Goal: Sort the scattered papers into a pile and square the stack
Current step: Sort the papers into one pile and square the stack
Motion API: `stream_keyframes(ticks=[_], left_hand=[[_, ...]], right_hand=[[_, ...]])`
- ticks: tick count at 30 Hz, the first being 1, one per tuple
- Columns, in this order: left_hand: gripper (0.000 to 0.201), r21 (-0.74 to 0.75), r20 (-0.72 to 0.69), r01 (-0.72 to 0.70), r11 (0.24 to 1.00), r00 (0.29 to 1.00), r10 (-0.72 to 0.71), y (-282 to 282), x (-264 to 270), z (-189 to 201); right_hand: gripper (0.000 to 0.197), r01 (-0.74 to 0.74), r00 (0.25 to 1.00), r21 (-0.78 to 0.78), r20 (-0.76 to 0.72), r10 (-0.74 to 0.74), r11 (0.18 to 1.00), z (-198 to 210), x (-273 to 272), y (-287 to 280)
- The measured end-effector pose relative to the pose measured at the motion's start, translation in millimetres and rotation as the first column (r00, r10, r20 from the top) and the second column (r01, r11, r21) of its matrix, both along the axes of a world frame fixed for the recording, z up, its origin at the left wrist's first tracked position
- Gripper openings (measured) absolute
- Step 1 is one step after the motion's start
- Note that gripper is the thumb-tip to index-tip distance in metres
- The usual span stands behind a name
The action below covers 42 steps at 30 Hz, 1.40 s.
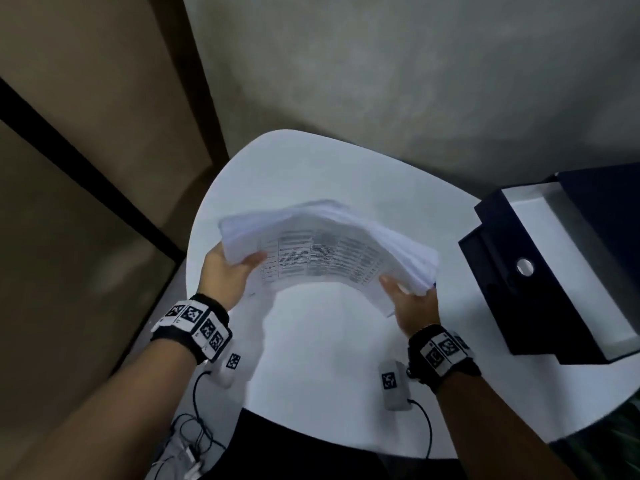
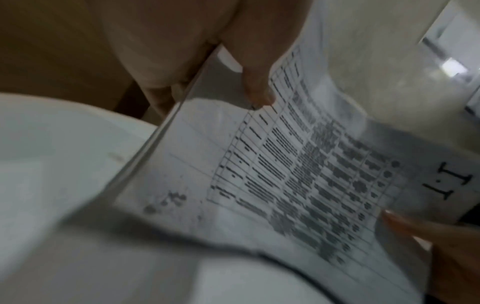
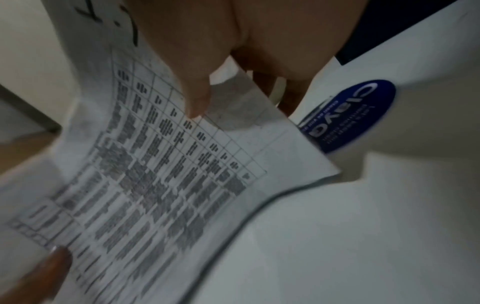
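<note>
A thick stack of papers hangs bowed above the white table, its top sheet printed with a grid of text. My left hand grips its left edge, thumb on top and fingers underneath. My right hand grips the right edge the same way. In the left wrist view the left thumb presses on the printed sheet. The right wrist view shows the right thumb on the same sheet. The sheets' edges look uneven and fanned at the right.
A dark blue open box with a white inside stands at the table's right. A blue oval label shows beside the papers. Two small white devices with cables lie near the table's front edge. A grey wall stands behind.
</note>
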State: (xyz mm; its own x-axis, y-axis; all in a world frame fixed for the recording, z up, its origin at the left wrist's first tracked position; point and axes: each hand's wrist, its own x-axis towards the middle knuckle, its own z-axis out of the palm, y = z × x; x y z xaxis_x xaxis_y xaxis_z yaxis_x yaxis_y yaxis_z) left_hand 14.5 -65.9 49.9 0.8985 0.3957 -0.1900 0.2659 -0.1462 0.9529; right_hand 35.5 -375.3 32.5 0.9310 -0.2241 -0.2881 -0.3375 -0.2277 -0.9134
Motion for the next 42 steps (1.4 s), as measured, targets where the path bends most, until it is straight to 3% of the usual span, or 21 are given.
stream_keyframes(ticks=[2,3,5,7,9,12,14,18,21,23,26,29,32,34,37,40,42], left_hand=[[0.030,0.019,0.034,0.005,1.000,0.999,-0.006,8,5,5],[0.038,0.009,0.002,0.017,1.000,1.000,-0.017,11,7,4],[0.074,0.043,-0.197,0.058,0.997,0.979,-0.048,15,5,-13],[0.080,0.043,-0.376,0.150,0.988,0.918,-0.123,14,-5,-36],[0.081,-0.030,-0.419,0.201,0.979,0.887,-0.195,9,-11,-50],[0.104,-0.040,-0.487,0.239,0.970,0.843,-0.228,-2,-13,-58],[0.096,-0.038,-0.491,0.222,0.974,0.845,-0.212,-1,-13,-62],[0.042,-0.006,-0.489,0.143,0.990,0.863,-0.128,7,-14,-57],[0.019,-0.004,-0.349,0.096,0.995,0.933,-0.091,-1,-10,-35],[0.016,0.043,-0.173,0.071,0.997,0.983,-0.063,-8,-9,-10],[0.020,0.129,0.064,0.042,0.991,0.997,-0.051,-8,-10,9],[0.035,0.243,0.050,0.130,0.961,0.988,-0.147,-2,-18,-1],[0.057,0.152,0.084,0.166,0.974,0.980,-0.181,2,-24,0],[0.062,0.108,0.185,0.148,0.983,0.969,-0.166,5,-24,11],[0.046,0.185,0.316,0.133,0.974,0.930,-0.188,6,-19,30],[0.019,0.298,0.361,0.099,0.949,0.909,-0.208,6,-12,34],[0.019,0.315,0.382,0.072,0.946,0.903,-0.196,3,-10,33]], right_hand=[[0.025,-0.022,0.999,-0.037,0.033,0.023,0.999,11,3,-5],[0.025,-0.042,0.999,-0.068,0.030,0.044,0.997,13,5,-8],[0.033,-0.093,0.995,-0.107,-0.033,0.090,0.990,5,5,-15],[0.038,-0.185,0.969,-0.152,-0.195,0.155,0.971,-19,2,-22],[0.040,-0.241,0.936,-0.186,-0.305,0.177,0.953,-44,-2,-26],[0.039,-0.182,0.946,-0.248,-0.307,0.101,0.952,-59,-2,-20],[0.037,-0.138,0.953,-0.245,-0.296,0.061,0.960,-60,-1,-17],[0.023,-0.099,0.968,-0.204,-0.245,0.047,0.974,-47,-3,-25],[0.019,-0.062,0.993,-0.156,-0.110,0.045,0.986,-19,-2,-18],[0.018,-0.006,1.000,-0.090,0.018,0.008,0.996,8,-2,-12],[0.019,0.040,0.985,-0.008,0.170,-0.038,0.999,31,-3,-14],[0.028,0.011,0.989,-0.024,0.147,-0.007,1.000,29,-12,-17],[0.042,-0.041,0.987,-0.035,0.154,0.046,0.999,29,-15,-21],[0.035,-0.050,0.985,0.007,0.163,0.048,0.999,32,-14,-21],[0.032,-0.027,0.987,0.047,0.160,0.019,0.999,35,-13,-20],[0.047,-0.025,0.975,0.106,0.220,0.001,0.994,43,-12,-17],[0.044,-0.011,0.961,0.146,0.274,-0.029,0.989,48,-11,-12]])
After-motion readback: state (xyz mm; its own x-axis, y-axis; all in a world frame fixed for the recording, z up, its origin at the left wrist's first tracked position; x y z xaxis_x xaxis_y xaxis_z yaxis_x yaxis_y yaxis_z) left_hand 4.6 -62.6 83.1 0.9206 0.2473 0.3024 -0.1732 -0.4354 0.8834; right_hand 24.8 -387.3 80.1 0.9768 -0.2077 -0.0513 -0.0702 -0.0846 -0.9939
